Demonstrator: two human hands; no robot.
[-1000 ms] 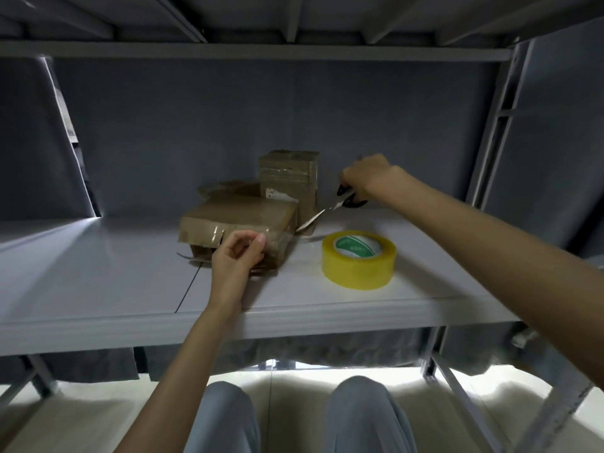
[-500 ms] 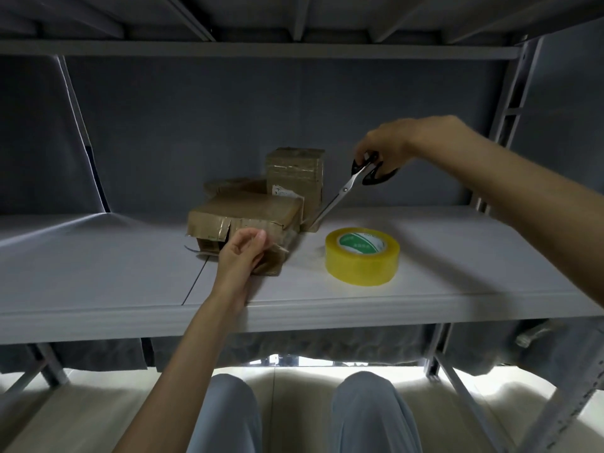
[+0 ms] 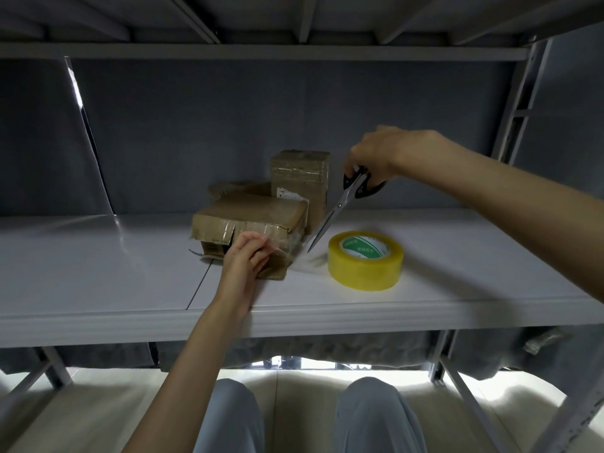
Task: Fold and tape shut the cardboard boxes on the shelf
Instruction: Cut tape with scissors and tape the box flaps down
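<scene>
A flat, taped cardboard box (image 3: 251, 217) lies on the grey shelf (image 3: 98, 273). My left hand (image 3: 245, 259) presses on its front face, where clear tape shows. A taller taped box (image 3: 300, 178) stands upright behind it, and a third box (image 3: 235, 189) is half hidden at the back. My right hand (image 3: 376, 155) grips black-handled scissors (image 3: 340, 207) that slant down, their tips just right of the flat box's corner. A roll of yellow tape (image 3: 365, 259) lies flat on the shelf right of the box.
An upper shelf (image 3: 261, 52) hangs low overhead. A metal upright (image 3: 519, 103) stands at the right. The shelf's front edge (image 3: 294, 325) runs across below my hands, with my knees (image 3: 294, 416) under it.
My right hand lifted the scissors off the shelf at the back and swung them down until the blades point at the flat box's right corner. My left hand stayed on the box.
</scene>
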